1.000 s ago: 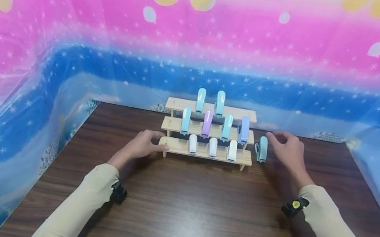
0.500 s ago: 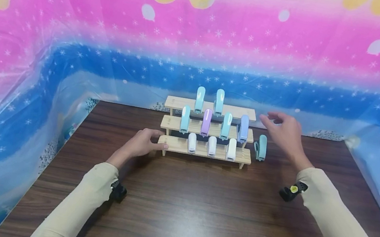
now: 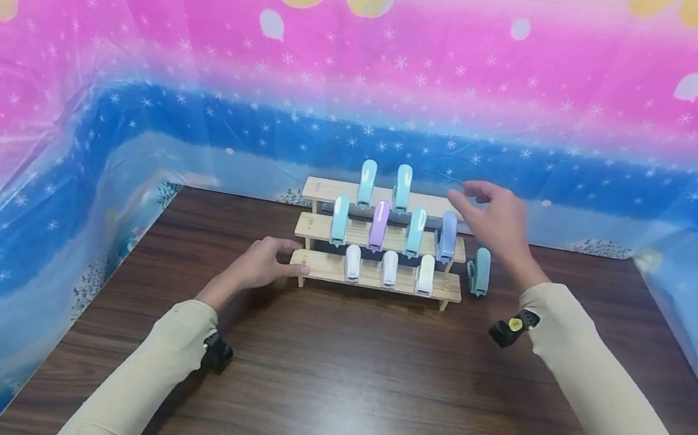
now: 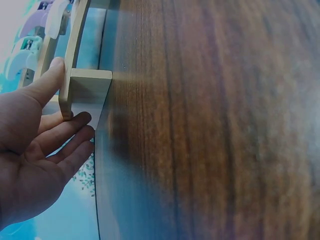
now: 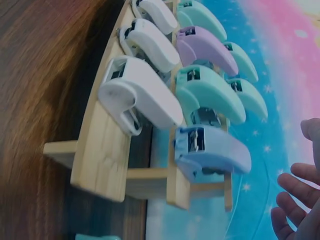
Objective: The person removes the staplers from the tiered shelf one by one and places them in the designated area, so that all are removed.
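A three-tier wooden rack (image 3: 313,264) bears small staplers in the head view. My left hand (image 3: 254,267) holds the left end of its lowest tier, thumb on top and a finger underneath, as the left wrist view shows. Three white staplers (image 3: 388,270) sit on that tier. The middle tier carries mint, purple (image 3: 378,225) and blue (image 3: 447,235) staplers; two mint staplers (image 3: 366,183) occupy the top tier. By the top tier's right end is my right hand (image 3: 495,215), fingers spread and holding nothing. A teal stapler (image 3: 480,272) stands on the table right of the rack.
The rack stands on a dark wood table (image 3: 321,382), near its back edge. Behind and at both sides hangs a pink and blue printed cloth (image 3: 373,75). Each wrist wears a small black camera, such as the one on the right (image 3: 511,328).
My right hand has moved away from beside the teal stapler, up and left to the top tier's right end. The left hand keeps its hold on the rack; the staplers stay put.
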The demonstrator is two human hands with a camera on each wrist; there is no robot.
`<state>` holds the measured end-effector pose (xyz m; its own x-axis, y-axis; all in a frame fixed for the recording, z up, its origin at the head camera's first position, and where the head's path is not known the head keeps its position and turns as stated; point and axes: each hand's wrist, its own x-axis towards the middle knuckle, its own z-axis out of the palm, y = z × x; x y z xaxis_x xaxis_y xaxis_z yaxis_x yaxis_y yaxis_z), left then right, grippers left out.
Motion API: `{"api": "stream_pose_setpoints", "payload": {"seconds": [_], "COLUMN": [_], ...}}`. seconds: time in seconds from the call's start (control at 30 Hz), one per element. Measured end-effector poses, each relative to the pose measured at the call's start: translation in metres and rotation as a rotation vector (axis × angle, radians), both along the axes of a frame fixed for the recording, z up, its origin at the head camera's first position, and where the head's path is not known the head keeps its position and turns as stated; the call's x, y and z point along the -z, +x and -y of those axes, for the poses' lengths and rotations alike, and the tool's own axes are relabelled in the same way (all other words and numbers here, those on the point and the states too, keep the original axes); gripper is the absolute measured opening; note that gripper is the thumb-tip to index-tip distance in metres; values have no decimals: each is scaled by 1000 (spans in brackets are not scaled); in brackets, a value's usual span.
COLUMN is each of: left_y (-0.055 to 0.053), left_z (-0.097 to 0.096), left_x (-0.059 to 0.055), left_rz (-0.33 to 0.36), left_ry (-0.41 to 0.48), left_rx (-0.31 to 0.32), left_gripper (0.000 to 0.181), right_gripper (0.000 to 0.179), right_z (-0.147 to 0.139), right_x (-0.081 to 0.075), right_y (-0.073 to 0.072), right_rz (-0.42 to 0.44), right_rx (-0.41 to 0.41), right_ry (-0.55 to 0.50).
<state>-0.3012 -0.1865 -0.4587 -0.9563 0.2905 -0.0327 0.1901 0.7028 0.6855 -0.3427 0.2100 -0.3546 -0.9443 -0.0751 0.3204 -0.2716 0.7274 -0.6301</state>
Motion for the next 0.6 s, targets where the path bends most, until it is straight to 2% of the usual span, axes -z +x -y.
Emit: {"api": "stream_pose_setpoints", "payload": {"seconds": [0.13, 0.27, 0.6], "left_y": [0, 1, -2], "left_z": [0, 0, 0], "left_x": [0, 0, 4], "left_rz": [-7, -4, -8], "left_ry": [6, 9, 13], "left_rx": [-3, -7, -6], "left_gripper": [59, 58, 57], "right_gripper": [70, 73, 70], "right_z": [12, 22, 40], "right_x": [-2, -2, 9], "right_y": [-2, -6, -18], "right_rz": [6, 20, 38], "right_rx": [-22, -37, -73], "right_ry": [-2, -3, -48]}}
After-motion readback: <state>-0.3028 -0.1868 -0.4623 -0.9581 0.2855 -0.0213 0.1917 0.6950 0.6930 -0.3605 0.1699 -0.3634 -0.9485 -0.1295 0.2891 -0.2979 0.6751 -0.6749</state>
